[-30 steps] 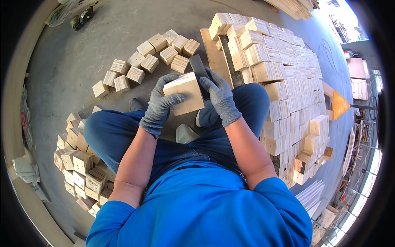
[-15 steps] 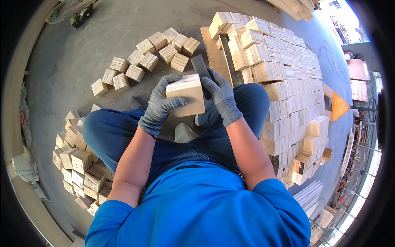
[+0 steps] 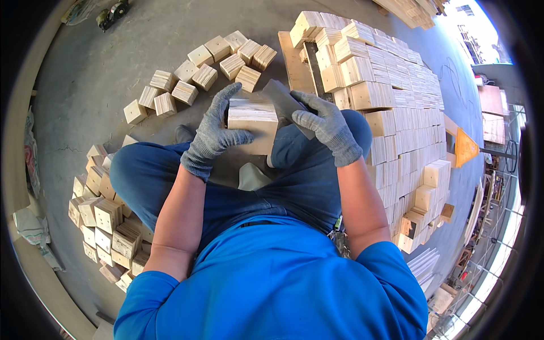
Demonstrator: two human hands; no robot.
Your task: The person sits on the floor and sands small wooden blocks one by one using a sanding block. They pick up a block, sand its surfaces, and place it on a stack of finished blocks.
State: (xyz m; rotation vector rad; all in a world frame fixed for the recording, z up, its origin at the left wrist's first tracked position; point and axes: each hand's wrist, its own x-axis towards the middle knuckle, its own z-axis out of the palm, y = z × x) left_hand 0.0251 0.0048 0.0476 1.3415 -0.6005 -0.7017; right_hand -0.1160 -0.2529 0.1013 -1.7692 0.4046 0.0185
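My left hand, in a grey knit glove, grips a pale plywood block by its left side. The thumb lies across the block's near face and the fingers stand up along its side. The block is held above my lap, with its layered edge grain on top. In my right hand, also gloved, is a dark grey flat rectangular strip, pinched between thumb and fingers. The strip slants at the block's upper right corner; whether it touches cannot be made out.
Loose blocks lie on the grey floor ahead. A heap of blocks lies by my left knee. On the right stands a large stack of blocks, with a board at its edge and a yellow-orange triangular part beyond.
My right hand has moved right and turned, and the strip now slants more. The left fingers have spread upward along the block, which has tipped to show more of its layered top.
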